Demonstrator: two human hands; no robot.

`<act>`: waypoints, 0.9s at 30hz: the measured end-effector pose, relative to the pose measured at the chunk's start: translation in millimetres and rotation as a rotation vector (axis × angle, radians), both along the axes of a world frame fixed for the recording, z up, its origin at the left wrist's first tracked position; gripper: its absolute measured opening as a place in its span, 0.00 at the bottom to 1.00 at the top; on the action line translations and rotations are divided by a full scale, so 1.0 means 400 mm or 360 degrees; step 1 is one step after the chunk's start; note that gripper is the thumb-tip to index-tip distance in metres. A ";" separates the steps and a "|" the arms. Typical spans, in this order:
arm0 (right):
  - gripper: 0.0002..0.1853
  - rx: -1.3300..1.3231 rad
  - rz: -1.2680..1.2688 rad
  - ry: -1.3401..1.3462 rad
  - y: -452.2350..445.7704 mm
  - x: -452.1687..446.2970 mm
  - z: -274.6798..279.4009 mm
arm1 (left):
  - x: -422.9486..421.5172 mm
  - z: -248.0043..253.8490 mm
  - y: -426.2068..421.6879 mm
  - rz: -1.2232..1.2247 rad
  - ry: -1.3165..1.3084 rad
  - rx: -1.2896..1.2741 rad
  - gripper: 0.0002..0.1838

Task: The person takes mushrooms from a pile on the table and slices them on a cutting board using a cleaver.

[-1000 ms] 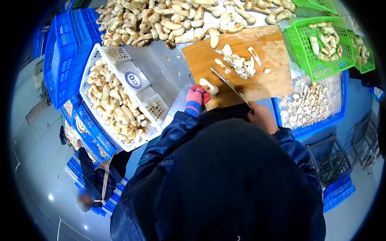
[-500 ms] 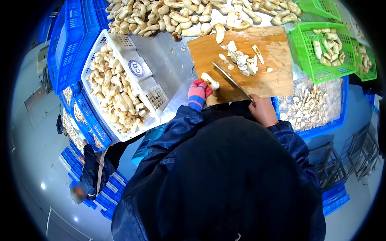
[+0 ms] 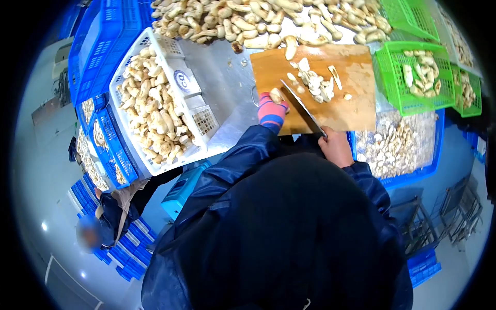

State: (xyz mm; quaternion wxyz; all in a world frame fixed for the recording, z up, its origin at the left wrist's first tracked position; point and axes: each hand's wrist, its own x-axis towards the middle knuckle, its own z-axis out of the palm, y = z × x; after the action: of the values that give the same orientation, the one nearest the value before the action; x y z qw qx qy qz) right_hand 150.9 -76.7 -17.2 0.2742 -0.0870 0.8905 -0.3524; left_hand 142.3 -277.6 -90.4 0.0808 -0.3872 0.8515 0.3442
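My left hand (image 3: 272,109), in a pink and blue striped glove, is closed on a pale mushroom (image 3: 276,95) at the left side of the wooden cutting board (image 3: 356,111). My bare right hand (image 3: 336,146) grips the handle of a knife (image 3: 305,110). The blade slants up and left over the board, its tip just right of the held mushroom and apart from it. Mushroom slices (image 3: 315,82) lie on the board beyond the blade. My left fingers partly hide the held mushroom.
Whole mushrooms (image 3: 227,23) are heaped along the back. A white crate (image 3: 199,142) of mushrooms stands left, near stacked blue crates (image 3: 103,49). On the right are a green basket (image 3: 395,77) and a blue crate (image 3: 439,142) of slices. Another person (image 3: 116,217) stands far left.
My left hand has turned, so the mushroom now stands more upright and shows less beyond my fingers. The view has shifted slightly. My right hand still holds the knife.
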 end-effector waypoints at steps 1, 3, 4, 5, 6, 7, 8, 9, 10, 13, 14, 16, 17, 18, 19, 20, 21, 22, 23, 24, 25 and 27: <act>0.13 -0.0002 -0.0038 0.0037 -0.001 -0.002 -0.005 | -0.012 0.009 -0.002 0.0012 -0.0038 0.0130 0.30; 0.11 0.0023 -0.0095 0.0128 0.005 -0.010 -0.016 | -0.015 0.006 -0.026 0.0047 -0.0027 0.0283 0.28; 0.11 0.0078 -0.0090 0.0166 0.016 -0.014 -0.020 | -0.013 -0.005 -0.049 0.0097 0.0018 0.0472 0.26; 0.11 0.0118 -0.0080 0.0204 0.024 -0.017 -0.027 | 0.005 -0.073 -0.086 0.0448 0.0246 0.1009 0.25; 0.12 0.0128 -0.0050 0.0244 0.018 -0.020 -0.037 | 0.010 -0.046 -0.125 0.0661 0.0221 0.1430 0.22; 0.12 0.0092 -0.0041 0.0259 0.017 -0.018 -0.046 | 0.018 0.017 -0.163 0.0842 0.0380 0.1691 0.21; 0.13 0.0055 -0.0030 0.0275 0.023 -0.017 -0.056 | 0.019 0.090 -0.197 0.1005 0.0560 0.1954 0.21; 0.13 0.0052 -0.0005 0.0256 0.026 -0.021 -0.073 | 0.018 0.144 -0.238 0.1159 0.0635 0.1990 0.20; 0.14 0.0071 0.0014 0.0238 0.028 -0.023 -0.079 | 0.042 0.126 -0.310 0.1217 0.0836 0.2347 0.21; 0.15 0.0045 -0.0013 0.0153 0.029 -0.033 -0.071 | 0.056 0.206 -0.493 0.1307 0.1296 0.2382 0.19; 0.15 0.0047 -0.0020 0.0121 0.025 -0.035 -0.060 | 0.054 0.239 -0.559 0.1262 0.1369 0.2222 0.19; 0.15 0.0060 -0.0048 0.0064 0.021 -0.042 -0.037 | 0.052 0.309 -0.678 0.1266 0.1648 0.2090 0.20; 0.16 0.0069 -0.0051 0.0052 0.025 -0.043 -0.043 | 0.067 0.322 -0.767 0.1169 0.1528 0.1885 0.20; 0.16 0.0075 -0.0022 0.0065 0.030 -0.045 -0.051 | 0.082 0.334 -0.848 0.1074 0.1408 0.1677 0.20; 0.16 0.0079 0.0007 0.0076 0.036 -0.046 -0.060 | 0.083 0.358 -0.892 0.1129 0.1358 0.0984 0.20; 0.16 0.0083 0.0039 0.0084 0.040 -0.046 -0.070 | 0.088 0.383 -0.932 0.1162 0.1269 0.0291 0.20; 0.17 0.0094 0.0041 0.0106 0.044 -0.044 -0.082 | 0.095 0.409 -0.989 0.1094 0.1221 0.0083 0.19; 0.17 0.0127 0.0073 0.0108 0.040 -0.049 -0.071 | 0.097 0.430 -1.054 0.1022 0.1166 -0.0120 0.18; 0.17 0.0162 0.0103 0.0111 0.034 -0.054 -0.055 | 0.095 0.444 -1.129 0.1082 0.1111 -0.0015 0.19; 0.17 0.0199 0.0131 0.0111 0.031 -0.058 -0.044 | 0.090 0.451 -1.201 0.1139 0.1049 0.0092 0.19; 0.16 0.0190 0.0123 0.0030 0.039 -0.061 -0.062 | 0.078 0.449 -1.258 0.1164 0.1096 0.0247 0.19; 0.16 0.0179 0.0189 0.0158 0.044 -0.062 -0.079 | 0.072 0.487 -1.307 0.0631 0.0369 -0.0404 0.18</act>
State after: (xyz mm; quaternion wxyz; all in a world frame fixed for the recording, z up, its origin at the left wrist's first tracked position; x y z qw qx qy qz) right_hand 126.0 -59.1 -48.7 0.2546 -0.1416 0.9146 -0.2803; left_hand 170.9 -800.3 104.5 -0.1355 -0.5116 0.7989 0.2859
